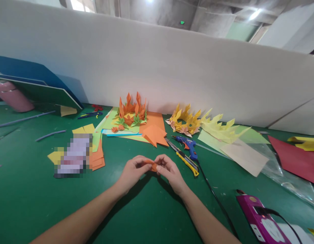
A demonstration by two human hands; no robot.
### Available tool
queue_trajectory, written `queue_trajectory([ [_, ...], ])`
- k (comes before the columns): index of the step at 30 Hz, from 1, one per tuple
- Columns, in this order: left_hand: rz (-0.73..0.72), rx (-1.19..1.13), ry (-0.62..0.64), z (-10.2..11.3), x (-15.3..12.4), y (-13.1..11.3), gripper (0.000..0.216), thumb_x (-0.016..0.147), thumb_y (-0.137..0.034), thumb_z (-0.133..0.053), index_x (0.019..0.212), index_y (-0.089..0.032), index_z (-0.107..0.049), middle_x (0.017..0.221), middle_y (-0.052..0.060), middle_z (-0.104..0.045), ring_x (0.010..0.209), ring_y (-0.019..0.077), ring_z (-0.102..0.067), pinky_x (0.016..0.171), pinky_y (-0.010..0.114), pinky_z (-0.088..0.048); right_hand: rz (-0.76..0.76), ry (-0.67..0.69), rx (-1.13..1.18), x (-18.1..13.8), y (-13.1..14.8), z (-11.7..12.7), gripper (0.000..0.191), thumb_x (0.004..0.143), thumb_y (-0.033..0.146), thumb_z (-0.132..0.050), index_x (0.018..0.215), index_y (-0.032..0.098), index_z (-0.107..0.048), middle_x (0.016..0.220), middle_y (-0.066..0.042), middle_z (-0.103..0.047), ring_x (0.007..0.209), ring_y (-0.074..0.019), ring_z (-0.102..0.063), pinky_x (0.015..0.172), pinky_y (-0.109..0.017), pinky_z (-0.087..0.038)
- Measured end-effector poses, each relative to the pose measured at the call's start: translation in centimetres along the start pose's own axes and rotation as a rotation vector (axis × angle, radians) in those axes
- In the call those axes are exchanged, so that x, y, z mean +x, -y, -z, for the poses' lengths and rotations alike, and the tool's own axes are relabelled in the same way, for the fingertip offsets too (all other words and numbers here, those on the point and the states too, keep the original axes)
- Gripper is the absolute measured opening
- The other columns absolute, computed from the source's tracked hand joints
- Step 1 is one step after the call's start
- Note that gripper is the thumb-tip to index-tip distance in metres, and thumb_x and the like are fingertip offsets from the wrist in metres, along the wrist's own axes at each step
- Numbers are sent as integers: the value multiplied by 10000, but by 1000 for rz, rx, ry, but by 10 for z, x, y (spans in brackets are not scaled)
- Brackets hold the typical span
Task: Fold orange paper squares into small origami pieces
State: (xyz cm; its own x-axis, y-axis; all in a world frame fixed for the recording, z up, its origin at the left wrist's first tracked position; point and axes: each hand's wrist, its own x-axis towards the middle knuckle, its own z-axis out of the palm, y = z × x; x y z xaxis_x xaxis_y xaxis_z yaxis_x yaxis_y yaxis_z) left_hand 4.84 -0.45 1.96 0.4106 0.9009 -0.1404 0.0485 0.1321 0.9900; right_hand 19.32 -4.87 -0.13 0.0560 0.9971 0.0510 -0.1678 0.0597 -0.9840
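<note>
Between my two hands is a small folded piece of orange paper (pixel 153 166), pinched from both sides just above the green table. My left hand (pixel 133 170) grips its left part with thumb and fingers. On the other side, the thumb and fingertips of my right hand (pixel 169 171) close on the right edge. Fingers cover much of the paper, so its full shape is hidden. Beyond the hands lie a larger orange folded paper piece (pixel 155 135), a yellow-handled utility knife (pixel 186 161) and a blue glue gun (pixel 187 144).
An orange paper crown (pixel 131 113) and a yellow paper crown (pixel 186 120) stand near the white partition (pixel 157 64). A phone-like blurred object (pixel 74 156) and orange paper squares (pixel 98 159) lie left. A purple power strip (pixel 261 218) sits at right, with the black cord (pixel 215 196) nearby.
</note>
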Motion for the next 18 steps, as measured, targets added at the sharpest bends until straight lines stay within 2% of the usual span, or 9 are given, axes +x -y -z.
queue_trajectory([
  [2, 1, 20, 8, 0, 0, 0, 182, 600, -272, -704, 739, -157, -681, 750, 13, -658, 729, 150, -595, 702, 264, -460, 16, -14, -64, 0, -1, 0, 231, 675, 369, -662, 746, 193, -530, 668, 41, -486, 572, -92, -445, 525, -217, -370],
  [6, 42, -99, 38, -2, 0, 1, 299, 561, -228, -739, 823, -153, -616, 770, -2, -651, 724, 128, -599, 696, 251, -468, 7, -64, -98, 2, -3, -1, 240, 686, 378, -655, 733, 197, -504, 619, 56, -457, 519, -82, -412, 489, -208, -350],
  [11, 42, -217, 88, -3, 0, 3, 427, 579, -243, -743, 939, -186, -520, 706, -40, -621, 655, 102, -598, 662, 241, -467, 56, -214, -71, 3, -3, 1, 273, 685, 375, -660, 779, 220, -456, 641, 64, -459, 483, -74, -396, 435, -189, -341],
  [14, -37, -216, 109, -3, -1, 4, 396, 556, -217, -752, 867, -199, -507, 757, -30, -625, 709, 113, -611, 694, 252, -479, 94, -245, -109, 3, -3, 3, 219, 720, 368, -630, 763, 221, -474, 622, 61, -439, 482, -83, -394, 428, -192, -349],
  [18, -90, -121, 72, -3, -1, 6, 246, 595, -236, -724, 764, -178, -555, 745, -17, -618, 744, 127, -602, 720, 271, -491, 150, -175, -211, 2, -4, 4, 141, 782, 345, -556, 760, 207, -576, 672, 21, -497, 507, -99, -419, 443, -214, -354],
])
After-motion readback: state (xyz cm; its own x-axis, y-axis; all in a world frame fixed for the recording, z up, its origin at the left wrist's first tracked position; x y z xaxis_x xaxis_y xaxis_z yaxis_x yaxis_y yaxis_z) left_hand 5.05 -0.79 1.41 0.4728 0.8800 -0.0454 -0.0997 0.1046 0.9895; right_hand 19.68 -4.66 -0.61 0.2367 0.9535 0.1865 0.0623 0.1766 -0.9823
